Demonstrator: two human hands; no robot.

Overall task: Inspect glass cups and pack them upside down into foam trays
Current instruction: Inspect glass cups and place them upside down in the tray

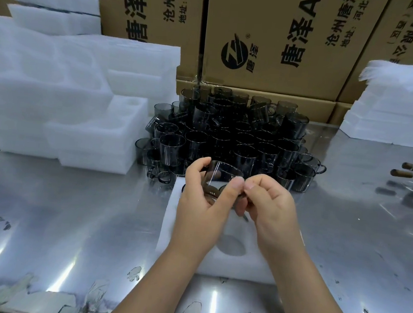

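While you are holding the glass cup [221, 172] up between both hands, your left hand [204, 201] is curling round its side and your right hand [271, 207] is pinching its near part between thumb and forefinger. What exactly those fingertips are gripping is hidden. The cup is hanging tilted just above the far end of the foam tray [228, 265], which is lying by the middle of the table's [70, 219] near edge, with one round pocket [231, 244] showing empty.

You are probably running these risks:

- **Slipping:** the pinch is looking light, so smooth glass could be sliding out as you are turning it, and the steel top beside the tray is offering no cushion.
- **Knocking the pile:** the heap of cups [227, 133] is sitting just behind your hands toward the far edge and is stacked loosely. A wide turn of the wrist could be sending some tumbling.
- **Missing a flaw:** you are viewing dark glass against that dark heap, so a chip could be escaping you.
- **Seating it badly:** a handle catching the foam could be leaving the cup cocked.
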